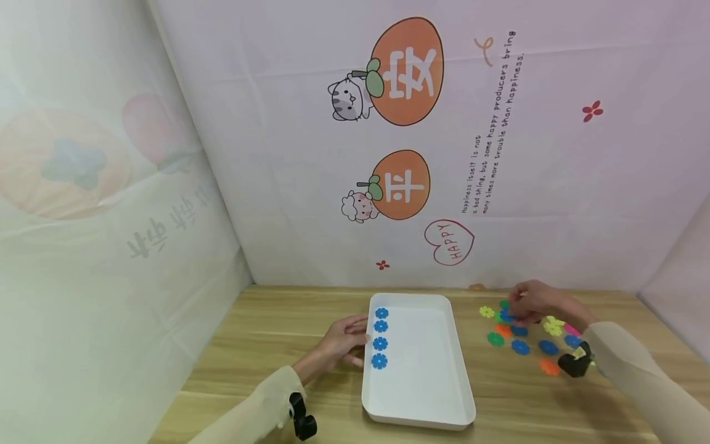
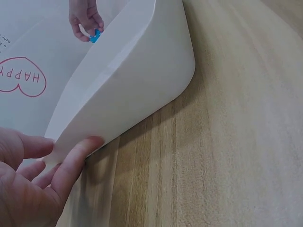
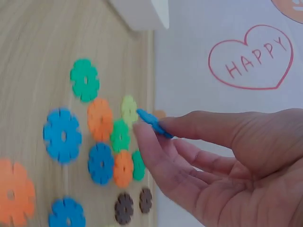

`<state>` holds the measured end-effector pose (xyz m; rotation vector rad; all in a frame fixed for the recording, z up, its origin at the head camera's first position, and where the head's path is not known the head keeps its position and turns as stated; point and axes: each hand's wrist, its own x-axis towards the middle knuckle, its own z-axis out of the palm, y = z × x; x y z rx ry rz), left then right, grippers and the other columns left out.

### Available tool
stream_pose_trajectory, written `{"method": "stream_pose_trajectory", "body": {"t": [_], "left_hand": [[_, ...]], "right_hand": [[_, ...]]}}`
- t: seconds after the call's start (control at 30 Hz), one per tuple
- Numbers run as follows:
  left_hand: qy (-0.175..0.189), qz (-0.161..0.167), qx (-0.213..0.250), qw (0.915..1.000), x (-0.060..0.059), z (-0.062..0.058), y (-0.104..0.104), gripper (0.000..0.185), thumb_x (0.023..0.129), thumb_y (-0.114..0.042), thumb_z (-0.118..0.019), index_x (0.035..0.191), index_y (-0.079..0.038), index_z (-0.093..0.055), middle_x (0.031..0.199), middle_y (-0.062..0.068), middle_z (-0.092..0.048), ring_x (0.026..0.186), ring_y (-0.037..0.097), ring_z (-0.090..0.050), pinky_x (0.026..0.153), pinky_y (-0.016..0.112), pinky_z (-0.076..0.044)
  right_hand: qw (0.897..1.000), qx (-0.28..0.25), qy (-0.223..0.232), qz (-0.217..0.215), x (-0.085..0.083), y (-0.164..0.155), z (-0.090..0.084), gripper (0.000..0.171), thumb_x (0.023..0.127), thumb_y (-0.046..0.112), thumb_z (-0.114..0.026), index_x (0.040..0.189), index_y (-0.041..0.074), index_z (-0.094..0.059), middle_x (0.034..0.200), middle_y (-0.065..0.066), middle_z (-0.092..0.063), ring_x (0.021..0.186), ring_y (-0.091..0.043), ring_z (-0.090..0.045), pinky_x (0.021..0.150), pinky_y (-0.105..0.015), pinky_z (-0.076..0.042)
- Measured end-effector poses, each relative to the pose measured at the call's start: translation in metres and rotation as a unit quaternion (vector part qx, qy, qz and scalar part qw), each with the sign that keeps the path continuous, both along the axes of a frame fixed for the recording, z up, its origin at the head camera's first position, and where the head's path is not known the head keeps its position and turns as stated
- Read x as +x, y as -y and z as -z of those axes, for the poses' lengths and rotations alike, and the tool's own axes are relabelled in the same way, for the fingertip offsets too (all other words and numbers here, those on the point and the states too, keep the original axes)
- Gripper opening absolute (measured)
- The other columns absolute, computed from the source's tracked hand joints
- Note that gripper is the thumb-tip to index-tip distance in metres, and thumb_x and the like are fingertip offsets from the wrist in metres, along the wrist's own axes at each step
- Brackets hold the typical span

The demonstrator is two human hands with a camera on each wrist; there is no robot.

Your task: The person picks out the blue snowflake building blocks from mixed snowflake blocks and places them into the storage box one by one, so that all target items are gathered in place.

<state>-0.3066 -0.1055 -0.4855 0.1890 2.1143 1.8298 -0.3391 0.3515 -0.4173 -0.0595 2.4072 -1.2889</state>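
My right hand [image 1: 534, 302] pinches a blue flower-shaped plastic disc [image 3: 154, 123] between thumb and forefinger, seen nearly edge-on in the right wrist view. Below it lie loose notched discs, among them a green disc [image 3: 85, 80], an orange disc [image 3: 100, 119] and another blue disc [image 3: 62, 135]. My left hand [image 1: 339, 340] rests at the left side of a white rectangular tray [image 1: 413, 370], its thumb and fingertips against the outer wall and rim. Inside the tray, several blue discs [image 1: 379, 343] stand in a row along the left wall.
The wooden table [image 1: 266, 345] meets a printed white cloth backdrop [image 1: 288, 154] behind the tray, with another cloth on the left. Yellow discs [image 1: 553, 325], a pink disc [image 1: 571, 329] and brown discs [image 3: 124, 208] lie in the scattered group right of the tray.
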Motion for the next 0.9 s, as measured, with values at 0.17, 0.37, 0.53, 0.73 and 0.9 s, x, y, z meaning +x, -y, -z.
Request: {"method": "stream_pose_trajectory", "body": {"t": [0.17,0.37,0.53,0.73,0.9], "left_hand": [[0.011,0.003,-0.003,0.9999,0.000,-0.001,0.001,0.058,0.101,-0.004,-0.065,0.156,-0.007,-0.048,0.150,0.026,-0.056,0.111,0.035,-0.073,0.062,0.041,-0.069],[0.021,0.007,-0.003,0.9998,-0.002,-0.005,0.001,0.056,0.103,-0.011,-0.064,0.157,-0.007,-0.047,0.144,0.023,-0.062,0.113,0.034,-0.072,0.063,0.040,-0.069],[0.027,0.013,-0.008,0.9995,-0.005,-0.011,0.002,0.057,0.103,-0.016,-0.063,0.157,-0.005,-0.046,0.135,0.022,-0.068,0.110,0.035,-0.074,0.062,0.040,-0.069],[0.045,0.033,-0.021,0.9982,-0.005,-0.017,0.003,0.063,0.099,-0.005,-0.065,0.158,-0.006,-0.044,0.147,0.023,-0.060,0.112,0.035,-0.072,0.061,0.042,-0.068],[0.042,0.039,-0.013,0.9983,-0.003,-0.018,0.003,0.068,0.095,0.003,-0.066,0.158,-0.005,-0.043,0.153,0.026,-0.053,0.115,0.036,-0.071,0.060,0.039,-0.068]], "right_hand": [[1.000,-0.020,-0.005,-0.005,0.000,0.019,0.005,0.028,0.096,-0.001,-0.060,0.118,-0.018,-0.058,0.082,-0.010,-0.072,0.073,-0.019,-0.073,0.070,-0.034,-0.069],[0.999,-0.033,0.003,-0.022,0.003,0.047,0.002,0.030,0.102,0.006,-0.060,0.125,-0.013,-0.059,0.088,-0.008,-0.074,0.078,-0.018,-0.072,0.071,-0.030,-0.068],[0.997,-0.068,-0.001,-0.048,0.006,0.071,-0.001,0.034,0.105,0.009,-0.060,0.129,-0.014,-0.055,0.093,-0.010,-0.072,0.082,-0.020,-0.070,0.074,-0.031,-0.067],[0.991,-0.112,0.005,-0.070,0.006,0.099,0.001,0.035,0.104,0.013,-0.064,0.128,-0.012,-0.058,0.102,-0.013,-0.074,0.094,-0.024,-0.074,0.087,-0.040,-0.068],[0.984,-0.160,0.035,-0.065,0.003,0.119,0.008,0.028,0.102,0.008,-0.065,0.124,-0.009,-0.060,0.104,-0.014,-0.076,0.097,-0.028,-0.076,0.089,-0.040,-0.068]]}}
